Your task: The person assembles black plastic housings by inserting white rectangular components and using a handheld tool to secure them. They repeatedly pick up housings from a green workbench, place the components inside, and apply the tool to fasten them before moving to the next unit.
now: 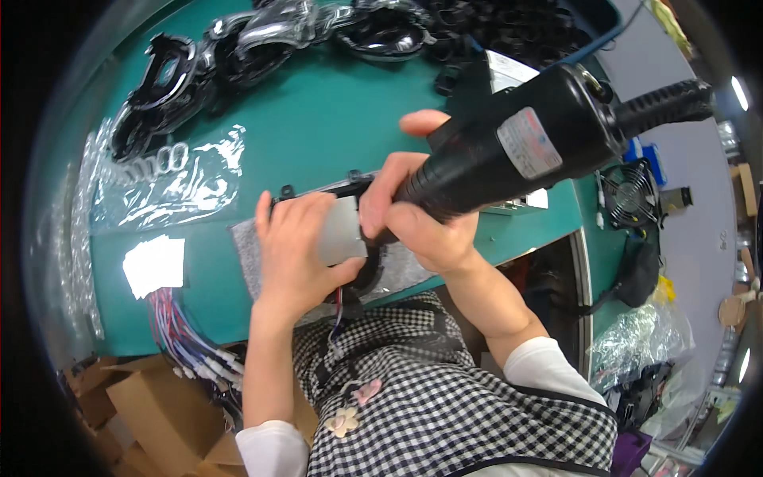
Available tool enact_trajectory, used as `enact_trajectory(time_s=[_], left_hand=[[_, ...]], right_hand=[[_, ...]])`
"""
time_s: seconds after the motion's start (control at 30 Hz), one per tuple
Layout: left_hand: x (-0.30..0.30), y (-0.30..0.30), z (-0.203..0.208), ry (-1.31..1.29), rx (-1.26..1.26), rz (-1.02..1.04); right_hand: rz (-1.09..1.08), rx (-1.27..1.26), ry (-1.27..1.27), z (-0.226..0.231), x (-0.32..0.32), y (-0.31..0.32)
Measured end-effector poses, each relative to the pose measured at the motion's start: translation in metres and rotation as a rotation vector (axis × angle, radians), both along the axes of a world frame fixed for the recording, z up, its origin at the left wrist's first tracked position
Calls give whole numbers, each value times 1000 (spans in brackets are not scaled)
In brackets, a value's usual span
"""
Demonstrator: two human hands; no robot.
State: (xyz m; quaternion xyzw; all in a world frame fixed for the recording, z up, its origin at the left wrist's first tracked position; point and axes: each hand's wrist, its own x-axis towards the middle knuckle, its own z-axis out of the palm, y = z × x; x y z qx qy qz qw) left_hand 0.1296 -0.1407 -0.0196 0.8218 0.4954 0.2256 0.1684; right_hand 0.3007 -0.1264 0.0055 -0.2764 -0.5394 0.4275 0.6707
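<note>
My right hand (433, 234) is wrapped round the narrow front of a black electric screwdriver (485, 159), its thick body tilted up to the right with a cable at the back end. The tool's tip points down at the right side of a flat grey panel (340, 230); the bit itself is hidden by my fingers. That panel sits in a black curved frame. My left hand (292, 258) grips the left part, fingers over the far edge and thumb at the near side. Thin wires (339, 310) hang from it. A grey cloth (246, 250) lies under the frame.
Clear plastic housings (274, 32) and a heap of black parts (517, 28) line the far side. At left lie a plastic bag (207, 171) and white panels (155, 266) with bundled wires. Cardboard boxes (171, 409) stand lower left; a fan (629, 192) is at right.
</note>
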Motion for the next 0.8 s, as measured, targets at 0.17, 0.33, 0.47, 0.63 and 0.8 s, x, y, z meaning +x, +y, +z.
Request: enact_trajectory(time_s=[0.17, 0.33, 0.47, 0.63, 0.8], left_hand=[[-5, -7, -19, 56, 52, 29], [-3, -5, -20, 76, 57, 0], [-5, -7, -17, 60, 76, 51], [-30, -13, -24, -83, 100, 169], [-31, -14, -35, -195, 27, 140]], right_hand=[[-348, 399, 174, 44, 88, -22], [-624, 297, -16, 36, 133, -18], [-570, 103, -144, 33, 127, -14], [-420, 76, -77, 38, 96, -39], [-16, 183, 84, 36, 7, -37]])
